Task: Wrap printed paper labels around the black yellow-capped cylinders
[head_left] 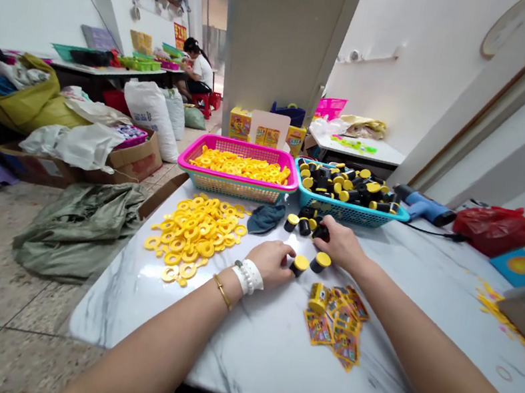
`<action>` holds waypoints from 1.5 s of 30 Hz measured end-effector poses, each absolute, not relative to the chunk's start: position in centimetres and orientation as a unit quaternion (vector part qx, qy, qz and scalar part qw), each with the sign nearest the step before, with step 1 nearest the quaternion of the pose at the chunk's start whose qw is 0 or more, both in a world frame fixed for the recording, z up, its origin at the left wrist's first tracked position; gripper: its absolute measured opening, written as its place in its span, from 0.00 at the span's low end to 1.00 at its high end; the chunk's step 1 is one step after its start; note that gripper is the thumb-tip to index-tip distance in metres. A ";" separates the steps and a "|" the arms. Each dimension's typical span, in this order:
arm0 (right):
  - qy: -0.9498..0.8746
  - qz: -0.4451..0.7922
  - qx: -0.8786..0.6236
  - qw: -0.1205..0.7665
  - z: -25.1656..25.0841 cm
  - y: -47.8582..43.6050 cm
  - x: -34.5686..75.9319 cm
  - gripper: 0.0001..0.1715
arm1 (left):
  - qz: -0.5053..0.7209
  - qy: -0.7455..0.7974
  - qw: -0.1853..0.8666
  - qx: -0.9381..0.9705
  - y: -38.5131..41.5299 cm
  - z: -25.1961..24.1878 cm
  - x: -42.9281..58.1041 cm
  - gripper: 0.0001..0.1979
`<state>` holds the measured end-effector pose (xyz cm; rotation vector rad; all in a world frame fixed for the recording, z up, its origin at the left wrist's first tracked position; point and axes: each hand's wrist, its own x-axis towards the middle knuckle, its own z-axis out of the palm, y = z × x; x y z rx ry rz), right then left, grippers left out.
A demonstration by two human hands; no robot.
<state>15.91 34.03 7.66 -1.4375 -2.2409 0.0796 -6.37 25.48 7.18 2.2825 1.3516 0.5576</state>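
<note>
Pinching a black yellow-capped tube [321,232] in my right grip [339,244] over the marble counter [237,368]; left grip [272,263] curled against a second tube [300,265], closure unclear. Upright tubes [321,262] stand close, so one knock could roll them.

The tabletop [234,354] is white with grey marble veining. Left of the left hand [271,262] lie yellow plastic rings [189,238]; beside the right hand [340,243] stand black cylinders with yellow caps [321,262]. Below the right hand, printed sachets [334,324] show yellow and red. Ahead, one basket [238,175] has a magenta rim over teal mesh; another basket [348,214] is teal.
</note>
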 end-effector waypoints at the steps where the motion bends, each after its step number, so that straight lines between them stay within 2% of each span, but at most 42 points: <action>1: -0.813 0.036 -0.528 0.242 7.5 33.8 15.9 0.20 | 0.201 0.488 0.216 0.821 25.4 7.2 -6.4 0.19; 8: -0.757 0.119 -0.558 0.319 7.2 32.7 15.7 0.19 | 0.260 0.486 0.325 0.768 26.1 8.0 -7.5 0.19; 13: -0.676 0.249 -0.557 0.413 8.7 31.7 16.6 0.22 | 0.437 0.514 0.326 0.662 26.4 8.6 -7.5 0.12; 15: -0.647 0.298 -0.539 0.450 9.8 30.5 16.2 0.23 | 0.508 0.484 0.323 0.635 25.7 8.9 -6.8 0.13; 19: -0.514 0.511 -0.436 0.533 11.7 26.4 12.7 0.24 | 0.578 0.366 0.348 0.641 23.9 9.9 -5.6 0.25; 21: -0.430 0.612 -0.375 0.547 12.1 24.3 10.7 0.23 | 0.590 0.331 0.344 0.652 23.4 10.5 -5.6 0.23; 23: -0.394 0.652 -0.345 0.548 11.9 22.8 9.4 0.21 | 0.588 0.320 0.338 0.661 23.5 11.1 -6.1 0.17; 29: -0.447 0.612 -0.379 0.532 10.7 22.2 10.1 0.21 | 0.519 0.339 0.324 0.714 24.4 11.6 -7.7 0.17; 35: -0.508 0.590 -0.394 0.489 11.3 21.9 10.8 0.22 | 0.477 0.296 0.322 0.762 24.4 12.1 -8.1 0.17; 41: -0.595 0.452 -0.368 0.554 11.0 21.6 11.0 0.19 | 0.463 0.324 0.330 0.756 24.3 12.2 -8.0 0.17; 45: -0.549 0.532 -0.377 0.522 10.9 21.5 10.9 0.20 | 0.461 0.319 0.313 0.767 24.3 11.9 -7.6 0.17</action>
